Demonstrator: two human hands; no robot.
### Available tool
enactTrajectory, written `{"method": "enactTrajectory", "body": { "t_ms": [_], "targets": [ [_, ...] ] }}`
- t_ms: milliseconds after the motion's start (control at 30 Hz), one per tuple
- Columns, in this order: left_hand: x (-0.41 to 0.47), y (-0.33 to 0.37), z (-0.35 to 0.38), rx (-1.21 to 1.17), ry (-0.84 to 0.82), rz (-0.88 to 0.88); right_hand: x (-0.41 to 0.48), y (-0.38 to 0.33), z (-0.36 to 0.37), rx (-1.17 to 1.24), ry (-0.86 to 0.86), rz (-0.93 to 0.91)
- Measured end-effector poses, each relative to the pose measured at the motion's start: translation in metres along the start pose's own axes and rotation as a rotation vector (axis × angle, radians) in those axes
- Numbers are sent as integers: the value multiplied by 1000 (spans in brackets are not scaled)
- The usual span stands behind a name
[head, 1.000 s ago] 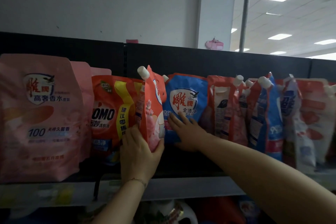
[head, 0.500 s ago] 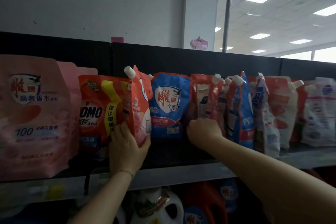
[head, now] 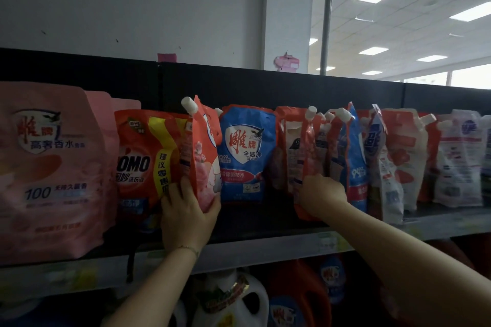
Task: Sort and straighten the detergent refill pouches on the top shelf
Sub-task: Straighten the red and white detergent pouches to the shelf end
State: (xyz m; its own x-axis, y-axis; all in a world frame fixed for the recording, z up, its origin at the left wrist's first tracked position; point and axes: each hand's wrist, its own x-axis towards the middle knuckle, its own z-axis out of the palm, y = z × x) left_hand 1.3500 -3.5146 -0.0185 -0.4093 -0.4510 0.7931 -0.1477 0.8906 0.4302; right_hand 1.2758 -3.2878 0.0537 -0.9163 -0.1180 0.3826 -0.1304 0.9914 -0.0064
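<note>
A row of refill pouches stands on the top shelf (head: pixel 265 247). My left hand (head: pixel 186 216) grips the bottom of a red-orange spouted pouch (head: pixel 203 151) that is turned edge-on between a red OMO pouch (head: pixel 143 156) and a blue pouch (head: pixel 245 152). My right hand (head: pixel 320 195) grips the lower part of another red spouted pouch (head: pixel 305 146) just right of the blue one and holds it tilted forward off the row. Further right lean a blue spouted pouch (head: pixel 353 156) and several red and white pouches (head: pixel 406 156).
A large pink pouch (head: pixel 50 167) fills the shelf's left end, with more pink pouches behind it. A black back panel (head: pixel 292 87) rises behind the row. Detergent bottles (head: pixel 233 300) stand on the shelf below. A grey pole (head: pixel 326 13) rises behind the shelf.
My right hand left the blue pouch, moved right, closed round the red spouted pouch and drew it forward. My left hand kept its hold. The view shifted right.
</note>
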Motion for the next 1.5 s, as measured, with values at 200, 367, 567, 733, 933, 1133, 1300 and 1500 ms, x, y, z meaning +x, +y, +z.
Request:
{"method": "enactTrajectory", "body": {
  "t_ms": [200, 367, 567, 733, 933, 1133, 1300, 1500],
  "targets": [
    [0, 2, -3, 29, -45, -1, -4, -33, 14, 25, 27, -75],
    [0, 2, -4, 15, -37, 15, -24, -84, 14, 107, 145, -262],
    [1, -3, -1, -32, 20, 51, -31, -132, 17, 492, 108, -424],
    [0, -4, -1, -75, 19, 41, -26, -128, 27, 630, 104, -492],
    [2, -4, -5, -236, 74, 28, -40, -109, 27, 680, 94, -574],
    [-7, -7, -14, -274, 168, 316, -43, -78, 28, 499, 150, -476],
    [-16, 2, -19, -205, -58, 643, -34, -51, 30, 439, 138, -358],
    [-13, 42, -16, -256, -375, 834, -7, -8, 32, 286, 23, -306]
  ]
}}
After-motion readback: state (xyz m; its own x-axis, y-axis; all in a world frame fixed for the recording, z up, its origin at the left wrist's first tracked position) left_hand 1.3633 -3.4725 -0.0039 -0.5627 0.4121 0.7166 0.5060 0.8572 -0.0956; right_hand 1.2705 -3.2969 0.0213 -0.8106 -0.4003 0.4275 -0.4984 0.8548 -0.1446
